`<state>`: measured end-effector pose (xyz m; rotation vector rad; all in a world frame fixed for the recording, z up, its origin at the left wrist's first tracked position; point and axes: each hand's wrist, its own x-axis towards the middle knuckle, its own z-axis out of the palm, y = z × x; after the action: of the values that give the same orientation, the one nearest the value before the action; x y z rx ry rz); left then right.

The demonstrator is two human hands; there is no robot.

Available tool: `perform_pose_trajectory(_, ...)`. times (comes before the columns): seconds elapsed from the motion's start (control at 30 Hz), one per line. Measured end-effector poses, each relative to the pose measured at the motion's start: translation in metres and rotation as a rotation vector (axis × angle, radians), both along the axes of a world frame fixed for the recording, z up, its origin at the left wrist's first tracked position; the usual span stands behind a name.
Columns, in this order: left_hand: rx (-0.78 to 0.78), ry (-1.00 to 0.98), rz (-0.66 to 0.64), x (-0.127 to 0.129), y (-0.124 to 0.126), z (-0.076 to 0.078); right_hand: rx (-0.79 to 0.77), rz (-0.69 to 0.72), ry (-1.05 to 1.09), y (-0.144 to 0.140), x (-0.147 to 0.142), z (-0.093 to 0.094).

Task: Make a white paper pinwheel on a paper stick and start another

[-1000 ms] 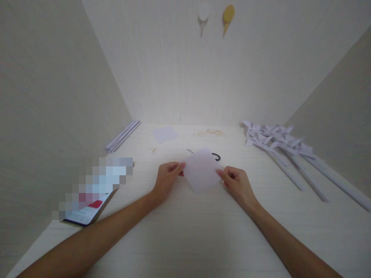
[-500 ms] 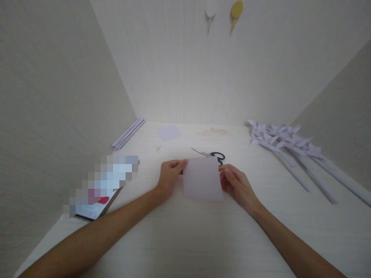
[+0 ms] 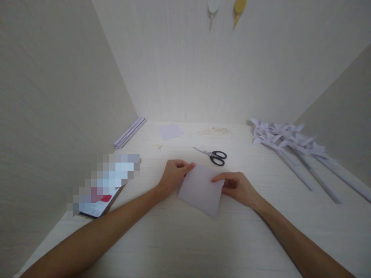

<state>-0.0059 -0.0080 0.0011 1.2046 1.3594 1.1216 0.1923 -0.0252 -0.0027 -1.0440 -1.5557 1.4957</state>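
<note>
A square sheet of pale lilac-white paper point(image 3: 199, 191) is held between my two hands, turned at a slant. My left hand point(image 3: 174, 174) pinches its upper left corner with thumb and fingers. At the right edge, my right hand point(image 3: 236, 187) has its index finger on the front face and its other fingers at or behind the edge. Just beyond the paper lie scissors point(image 3: 213, 155) with black handles, their blades pointing left.
Paper pinwheels on rolled sticks point(image 3: 290, 143) lie at right. Rolled paper sticks point(image 3: 130, 133) and a phone point(image 3: 113, 185) are at left. Farther back lie another paper square point(image 3: 170, 131), toothpick-like pieces point(image 3: 159, 147) and small brownish bits point(image 3: 219, 129). Hooks point(image 3: 239, 7) hang on the wall.
The paper has turned clockwise from nearly straight to slanted. My right index finger has moved from its right edge onto its face. The scissors' handles now show fully.
</note>
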Motion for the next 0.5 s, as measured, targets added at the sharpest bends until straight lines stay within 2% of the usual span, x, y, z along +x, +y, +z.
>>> perform_pose_trajectory(0.1, -0.005, -0.035, 0.013, 0.0, 0.0, -0.001, -0.003, -0.032, 0.016, 0.0, 0.0, 0.001)
perform_pose_trajectory(0.17, -0.011, -0.134, 0.004, 0.0, 0.001, -0.001, 0.008, -0.091, 0.002, 0.002, 0.001, 0.001)
perform_pose_trajectory(0.27, 0.001, -0.334, -0.055, -0.004, 0.003, -0.001, 0.019, -0.217, -0.069, 0.005, 0.004, 0.0)
perform_pose_trajectory(0.33, 0.035, -0.397, -0.118, -0.009, 0.007, -0.001, 0.025, -0.298, -0.097, 0.007, 0.006, 0.0)
perform_pose_trajectory(0.43, 0.121, -0.391, -0.227, -0.015, 0.012, -0.004, 0.045, -0.374, -0.089, 0.008, 0.009, 0.0)
perform_pose_trajectory(0.5, 0.174, -0.316, -0.257, -0.017, 0.013, -0.006, 0.057, -0.398, -0.088, 0.008, 0.011, 0.0)
